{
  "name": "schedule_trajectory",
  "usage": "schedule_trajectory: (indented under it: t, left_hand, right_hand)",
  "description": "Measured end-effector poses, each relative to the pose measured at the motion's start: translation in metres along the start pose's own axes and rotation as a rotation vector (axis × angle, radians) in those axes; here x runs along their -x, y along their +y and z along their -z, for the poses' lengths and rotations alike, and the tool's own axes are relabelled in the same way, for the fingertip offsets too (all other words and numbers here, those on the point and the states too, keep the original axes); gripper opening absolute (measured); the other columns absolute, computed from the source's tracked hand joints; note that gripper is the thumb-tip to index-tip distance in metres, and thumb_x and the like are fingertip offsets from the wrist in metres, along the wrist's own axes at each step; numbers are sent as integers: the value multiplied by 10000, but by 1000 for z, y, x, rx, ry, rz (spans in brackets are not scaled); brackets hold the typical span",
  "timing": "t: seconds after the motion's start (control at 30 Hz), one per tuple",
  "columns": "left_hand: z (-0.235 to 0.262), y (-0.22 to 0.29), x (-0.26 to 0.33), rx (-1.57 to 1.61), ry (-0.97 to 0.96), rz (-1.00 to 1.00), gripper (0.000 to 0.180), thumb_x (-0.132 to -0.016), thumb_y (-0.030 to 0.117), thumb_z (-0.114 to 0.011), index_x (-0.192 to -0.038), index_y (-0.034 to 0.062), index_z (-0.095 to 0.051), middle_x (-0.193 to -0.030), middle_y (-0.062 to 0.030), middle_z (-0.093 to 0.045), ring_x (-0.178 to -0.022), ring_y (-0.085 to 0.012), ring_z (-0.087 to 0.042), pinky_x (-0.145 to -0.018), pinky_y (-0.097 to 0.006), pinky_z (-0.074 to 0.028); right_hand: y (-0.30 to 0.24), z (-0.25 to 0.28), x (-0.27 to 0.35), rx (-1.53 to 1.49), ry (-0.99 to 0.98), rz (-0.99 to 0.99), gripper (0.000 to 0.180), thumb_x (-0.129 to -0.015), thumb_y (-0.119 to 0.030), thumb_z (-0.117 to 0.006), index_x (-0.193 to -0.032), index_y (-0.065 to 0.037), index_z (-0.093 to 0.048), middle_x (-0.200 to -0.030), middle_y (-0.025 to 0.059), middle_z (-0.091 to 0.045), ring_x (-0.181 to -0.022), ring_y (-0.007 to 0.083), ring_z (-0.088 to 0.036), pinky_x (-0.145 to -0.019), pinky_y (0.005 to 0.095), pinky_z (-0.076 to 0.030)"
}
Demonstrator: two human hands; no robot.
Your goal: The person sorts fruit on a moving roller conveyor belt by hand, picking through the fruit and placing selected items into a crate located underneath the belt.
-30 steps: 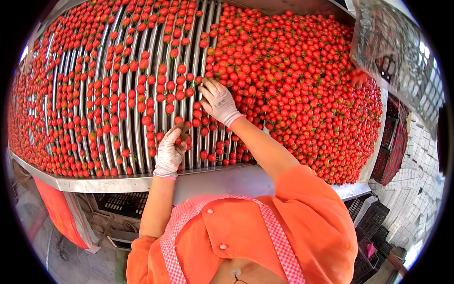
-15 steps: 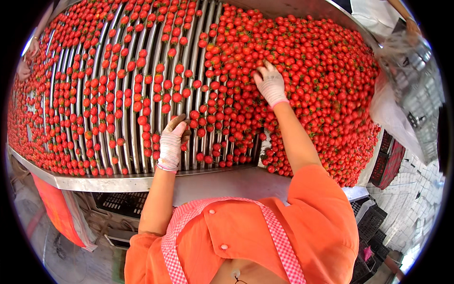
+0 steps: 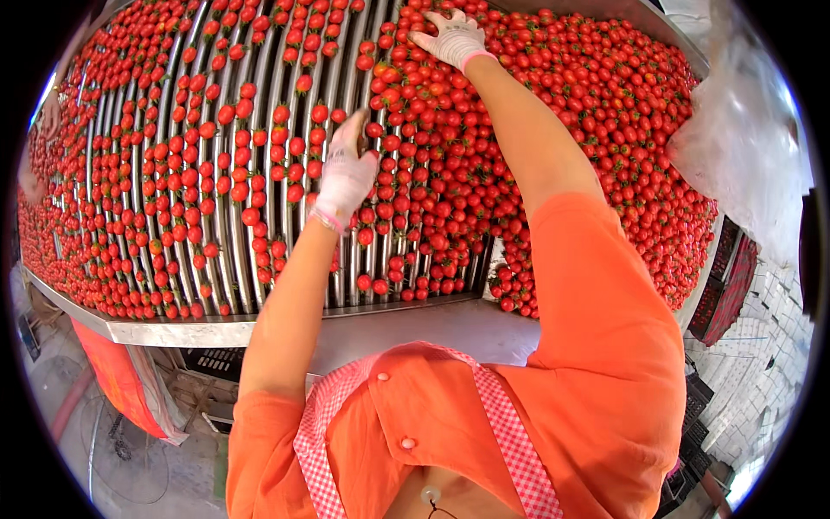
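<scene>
Right hand (image 3: 451,36) now farther up the tomatoes (image 3: 553,147), fingers spread flat; left hand (image 3: 344,177) seemingly open on rollers (image 3: 259,225).

This is looking like a produce sorting plant. Small red tomatoes (image 3: 596,130) are lying heaped and strung in rows along a wide sorting table of metal rollers (image 3: 277,112), steel-edged at its near rim, while dark plastic crates (image 3: 722,290) are standing beside its right edge.

Your gloved left hand (image 3: 346,177) rests on the metal rollers (image 3: 259,259) mid-frame; your right hand (image 3: 451,36) lies flat on the heaped red tomatoes (image 3: 605,130), top centre.
</scene>
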State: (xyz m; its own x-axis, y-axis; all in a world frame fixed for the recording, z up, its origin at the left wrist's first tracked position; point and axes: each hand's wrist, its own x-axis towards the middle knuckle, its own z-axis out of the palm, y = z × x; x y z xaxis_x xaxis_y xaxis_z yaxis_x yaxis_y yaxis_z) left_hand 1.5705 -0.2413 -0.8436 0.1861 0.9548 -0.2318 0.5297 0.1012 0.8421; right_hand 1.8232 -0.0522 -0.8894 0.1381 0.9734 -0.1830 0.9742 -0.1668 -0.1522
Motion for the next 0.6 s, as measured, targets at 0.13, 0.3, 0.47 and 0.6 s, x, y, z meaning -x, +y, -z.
schedule_trajectory:
  t: [0.13,0.3,0.47,0.6]
  left_hand:
    - [-21,0,-20,-297,-130,5,847,-826,-20,-555,-1587,200,-256,-1561,-184,-368,-1319,-386,-506,-1041,-419,-483]
    - [-43,34,5,-520,-360,124,908,-804,8,-605,-1590,278,-238,-1632,-164,-260,-1264,-409,-562,-1003,-420,-514]
    - [-46,28,72,-808,-569,82,834,-837,27,-612,-1558,322,-314,-1671,-205,-61,-983,-322,-720,-830,-388,-583]
    - [-45,-14,136,-787,-739,-45,747,-861,52,-605,-1533,301,-391,-1659,-156,-160,-977,-277,-718,-785,-384,-588]
  right_hand:
    - [16,3,65,75,-73,185,729,-899,-700,-466,-1490,-274,-479,-1558,183,-369,-1379,391,-409,-1128,523,-364]
    - [34,-38,186,-179,145,337,597,-831,-559,-643,-1280,-166,-651,-1398,243,-490,-1326,402,-451,-1113,487,-383]
    - [18,-49,321,-260,153,424,623,-707,-345,-788,-1271,-174,-586,-1425,203,-429,-1356,463,-373,-1109,572,-355]
    - [24,-57,421,-297,-42,472,610,-707,-289,-806,-1271,-188,-597,-1449,179,-404,-1382,448,-346,-1118,633,-320]
